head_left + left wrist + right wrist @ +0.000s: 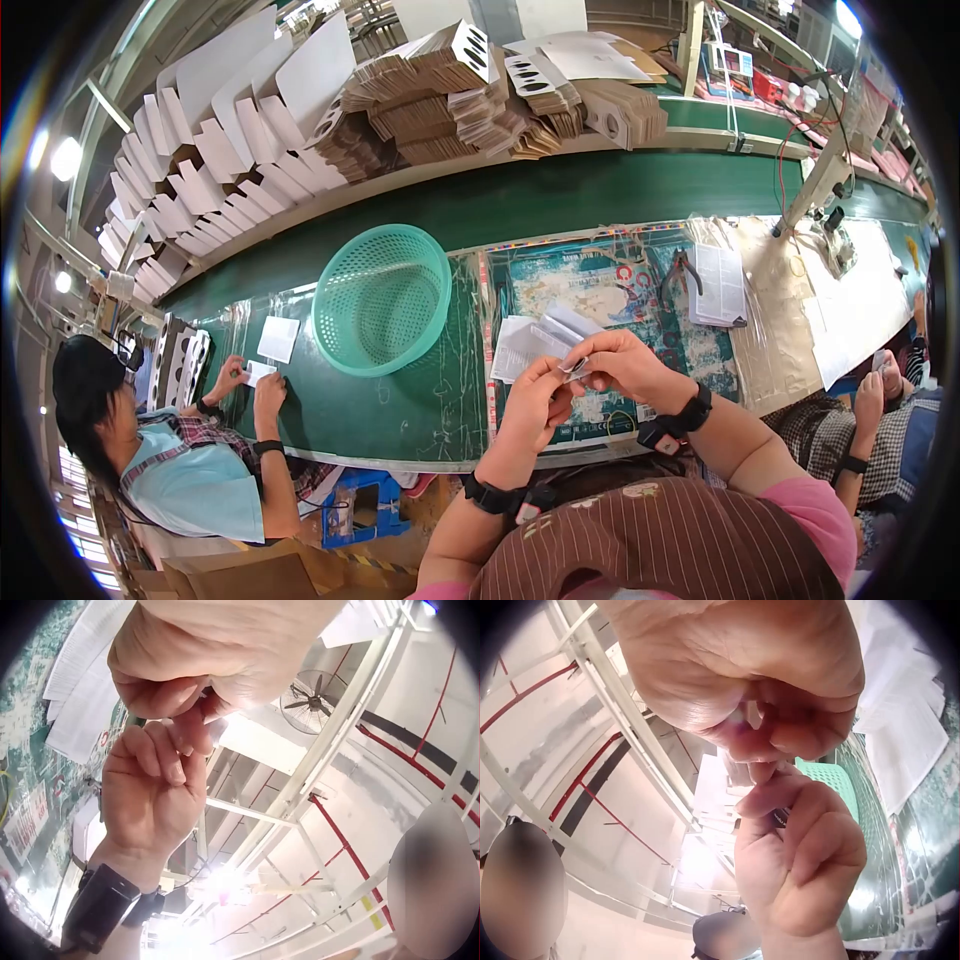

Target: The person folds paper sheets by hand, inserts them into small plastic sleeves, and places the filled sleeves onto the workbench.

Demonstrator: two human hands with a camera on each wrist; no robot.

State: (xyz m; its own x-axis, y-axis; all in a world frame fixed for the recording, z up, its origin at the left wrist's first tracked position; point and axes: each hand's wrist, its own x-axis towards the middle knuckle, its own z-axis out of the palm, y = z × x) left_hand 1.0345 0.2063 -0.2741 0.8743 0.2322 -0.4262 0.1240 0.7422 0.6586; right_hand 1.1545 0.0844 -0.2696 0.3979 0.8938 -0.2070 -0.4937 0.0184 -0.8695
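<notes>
Over the worn blue-green mat, my left hand and right hand meet at their fingertips. Between them they pinch a small piece, whitish with a dark part, mostly hidden by the fingers; its kind cannot be told. In the right wrist view, a dark bit with pale lettering shows inside the curled fingers of my left hand. The left wrist view has my right hand with bent fingers below the left one. Printed paper sheets lie just behind the hands.
A green perforated basket stands left of the mat. Dark-handled pliers lie beside a stack of printed sheets. Cardboard dividers are piled on the back shelf. One person works at left, another at right.
</notes>
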